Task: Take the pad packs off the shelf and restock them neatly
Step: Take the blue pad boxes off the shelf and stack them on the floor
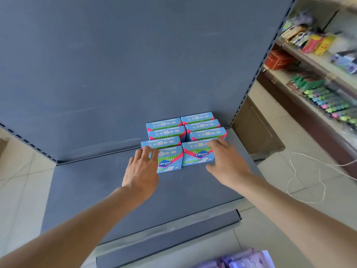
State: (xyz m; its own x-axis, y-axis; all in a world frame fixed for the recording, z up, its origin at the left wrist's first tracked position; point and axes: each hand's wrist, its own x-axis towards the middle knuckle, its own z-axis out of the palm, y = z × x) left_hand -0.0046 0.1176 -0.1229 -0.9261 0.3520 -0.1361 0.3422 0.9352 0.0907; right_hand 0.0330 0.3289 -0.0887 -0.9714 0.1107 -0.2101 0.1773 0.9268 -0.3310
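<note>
Several blue, pink and green Libresse pad packs (201, 130) stand in two rows at the back right of a grey-blue shelf (96, 182). My left hand (142, 171) rests with curled fingertips on the top left corner of the front left pack (171, 161). My right hand (226, 163) lies with straight, spread fingers over the top right of the front right pack (197, 153), thumb low beside its right side.
The shelf's grey back panel (135, 64) rises behind the packs, with a slotted upright (257, 78) on the right. Another rack of goods (318, 74) stands to the right across a tiled floor with a white cable (301, 171). Purple packs (243, 260) show at the bottom edge.
</note>
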